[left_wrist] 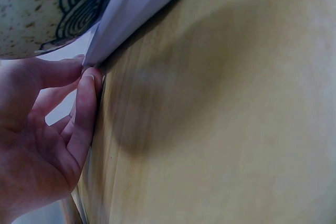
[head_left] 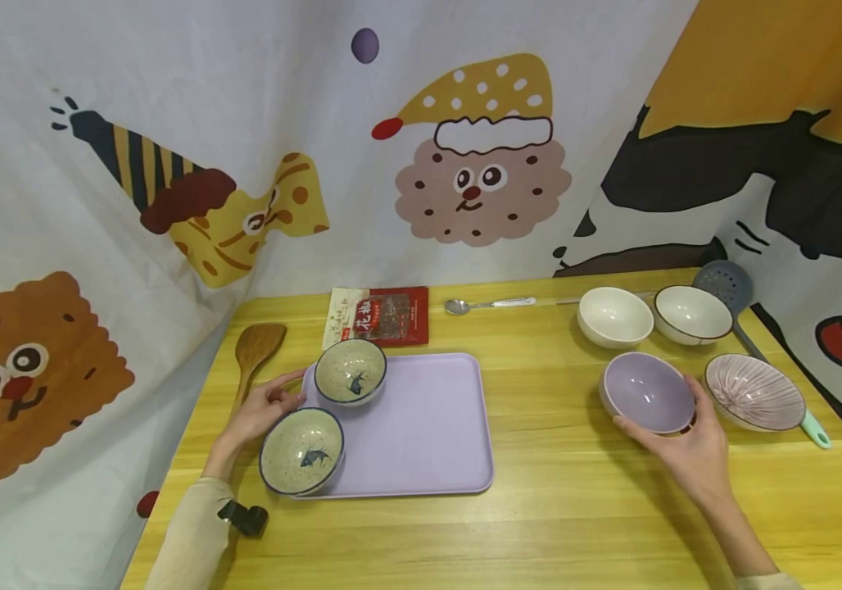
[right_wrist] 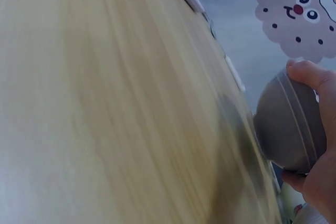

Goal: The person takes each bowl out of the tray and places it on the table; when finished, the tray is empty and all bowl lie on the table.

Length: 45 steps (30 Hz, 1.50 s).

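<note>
My left hand (head_left: 262, 411) pinches the left rim of the lilac tray (head_left: 424, 426) between thumb and fingers, plainest in the left wrist view, where the tray edge (left_wrist: 131, 19) meets the fingertips. Two speckled bowls with dark blue rims and a fish motif sit at the tray's left side: a rear bowl (head_left: 347, 373) and a front bowl (head_left: 299, 455). My right hand (head_left: 697, 455) holds a purple bowl (head_left: 645, 389) by its sides, thumb at the front left and fingers at the right. In the right wrist view this bowl (right_wrist: 289, 121) looks grey.
Behind the purple bowl stand a white bowl (head_left: 616, 319) and a dark-rimmed white bowl (head_left: 694, 315). At right, a striped bowl (head_left: 753, 393) overlaps a slotted skimmer (head_left: 723, 285). A wooden spatula (head_left: 257, 348), a red spice packet (head_left: 395, 315) and a metal spoon (head_left: 487, 305) lie around the tray.
</note>
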{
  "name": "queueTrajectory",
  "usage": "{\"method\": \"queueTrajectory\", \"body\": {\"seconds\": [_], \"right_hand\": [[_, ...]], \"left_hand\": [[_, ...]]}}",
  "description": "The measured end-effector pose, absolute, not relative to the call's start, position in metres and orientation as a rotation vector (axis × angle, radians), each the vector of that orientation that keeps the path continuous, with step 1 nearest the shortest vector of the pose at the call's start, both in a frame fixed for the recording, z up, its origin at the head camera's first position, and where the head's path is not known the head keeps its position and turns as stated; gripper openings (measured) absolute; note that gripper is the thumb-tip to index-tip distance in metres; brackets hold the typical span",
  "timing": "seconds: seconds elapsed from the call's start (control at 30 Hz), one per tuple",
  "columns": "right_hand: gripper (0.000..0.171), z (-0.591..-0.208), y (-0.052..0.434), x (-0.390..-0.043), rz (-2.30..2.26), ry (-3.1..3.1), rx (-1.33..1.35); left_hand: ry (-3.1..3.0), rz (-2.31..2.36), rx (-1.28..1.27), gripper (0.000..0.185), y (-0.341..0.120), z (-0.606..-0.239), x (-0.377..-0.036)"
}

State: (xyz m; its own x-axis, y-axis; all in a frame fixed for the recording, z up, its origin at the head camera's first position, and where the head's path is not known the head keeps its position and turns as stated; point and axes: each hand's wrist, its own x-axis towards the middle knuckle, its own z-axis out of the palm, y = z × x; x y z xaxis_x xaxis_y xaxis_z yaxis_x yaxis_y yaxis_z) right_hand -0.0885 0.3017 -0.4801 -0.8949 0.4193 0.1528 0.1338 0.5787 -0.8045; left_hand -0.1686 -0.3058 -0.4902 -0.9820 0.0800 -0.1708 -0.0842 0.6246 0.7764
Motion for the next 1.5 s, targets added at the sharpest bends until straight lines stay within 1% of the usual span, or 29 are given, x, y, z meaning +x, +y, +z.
{"method": "queueTrajectory", "body": {"seconds": [0.63, 0.97, 1.17, 1.33, 1.5], "right_hand": [[0.117, -0.491, 0.316, -0.098, 1.225, -2.473, -0.599], [0.115, -0.492, 0.313, -0.100, 1.098, -2.448, -0.456], [0.118, -0.490, 0.308, -0.098, 0.964, -2.373, -0.351], [0.118, -0.474, 0.301, -0.096, 0.924, -2.348, -0.297], [0.110, -0.449, 0.287, -0.101, 1.015, -2.348, -0.216]], "left_hand": [[2.668, 1.259, -0.022, 0.053, -0.309, -0.494, -0.170], [2.668, 1.273, 0.003, 0.052, -0.309, -0.495, -0.171], [2.666, 1.299, 0.027, 0.053, -0.307, -0.493, -0.171], [2.657, 1.299, 0.012, 0.053, -0.306, -0.493, -0.170], [2.657, 1.300, 0.001, 0.053, -0.307, -0.493, -0.169]]}}
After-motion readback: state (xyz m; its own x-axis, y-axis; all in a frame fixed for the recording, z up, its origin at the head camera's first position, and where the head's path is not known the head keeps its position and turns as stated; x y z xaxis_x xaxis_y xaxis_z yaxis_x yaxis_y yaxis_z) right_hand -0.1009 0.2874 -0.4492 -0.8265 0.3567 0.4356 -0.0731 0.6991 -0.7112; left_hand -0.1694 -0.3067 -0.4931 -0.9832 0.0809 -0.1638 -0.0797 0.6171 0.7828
